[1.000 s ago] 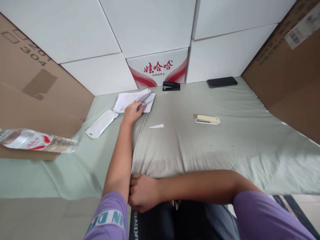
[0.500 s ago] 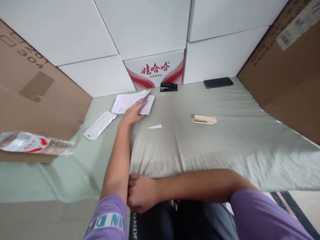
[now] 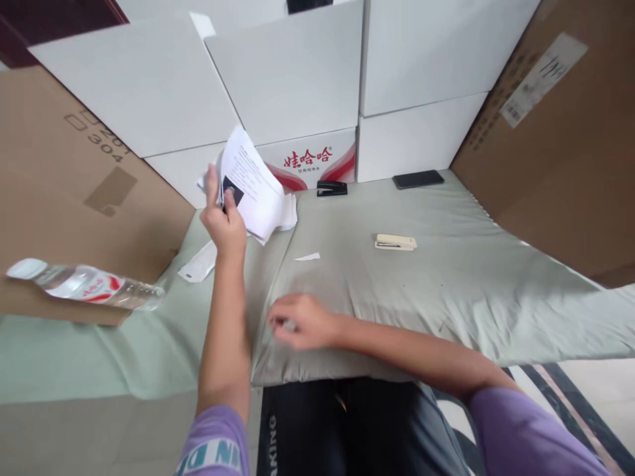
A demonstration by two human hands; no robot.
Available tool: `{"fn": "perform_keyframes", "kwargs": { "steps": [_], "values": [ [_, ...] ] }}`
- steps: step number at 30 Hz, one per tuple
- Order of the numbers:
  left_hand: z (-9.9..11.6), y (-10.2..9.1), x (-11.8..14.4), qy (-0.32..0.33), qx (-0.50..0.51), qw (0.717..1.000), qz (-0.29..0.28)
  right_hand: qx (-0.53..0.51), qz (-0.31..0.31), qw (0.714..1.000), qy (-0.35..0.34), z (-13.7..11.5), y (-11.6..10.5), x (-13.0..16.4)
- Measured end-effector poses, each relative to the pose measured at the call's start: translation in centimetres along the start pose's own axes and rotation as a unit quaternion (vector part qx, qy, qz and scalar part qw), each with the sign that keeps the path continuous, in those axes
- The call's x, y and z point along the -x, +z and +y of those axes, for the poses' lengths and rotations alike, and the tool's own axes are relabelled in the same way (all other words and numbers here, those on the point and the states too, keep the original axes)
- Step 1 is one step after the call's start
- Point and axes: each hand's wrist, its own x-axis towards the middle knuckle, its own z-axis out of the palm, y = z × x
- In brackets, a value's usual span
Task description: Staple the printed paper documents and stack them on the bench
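My left hand (image 3: 224,225) fingers clamped on printed sheets (image 3: 253,185), lifted left of black stapler (image 3: 332,188). Right hand (image 3: 302,322) fingers loosely curled, holding nothing, on worktop. Risk: one-handed pinch, sheets may fan and slip.

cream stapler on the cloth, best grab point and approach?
Probably from above, pinching the long sides of the cream stapler mid-body. It lies flat, long axis left-right, with clear cloth all around it. The right hand is nearest; the left hand holds papers.

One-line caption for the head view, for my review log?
Left hand lifts printed papers above green cloth; right hand hovers empty near a beige stapler.
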Motion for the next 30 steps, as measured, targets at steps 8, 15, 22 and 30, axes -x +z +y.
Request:
{"fn": "perform_keyframes", "kwargs": {
  "steps": [8, 15, 22, 30],
  "values": [
    [6.4, 2.9, 9.7, -0.096, 0.172, 0.98, 0.035, -0.077, 0.294, 0.92, 0.247, 6.2, -12.2, 4.7],
    [4.6, 6.5, 12.3, -0.229, 0.338, 0.91, -0.076, -0.196, 0.293, 0.905, 0.239, 7.0, -11.7, 4.8],
    [3.8, 6.2, 12.6, -0.199, 0.336, 0.918, -0.074, -0.186, 0.327, 0.904, 0.205, 6.1, -10.9, 4.7],
    [5.2, 5.9, 12.7, -0.205, 0.333, 0.915, -0.102, -0.192, 0.274, 0.909, 0.247, 5.5, -10.1, 4.7]
  ]
}}
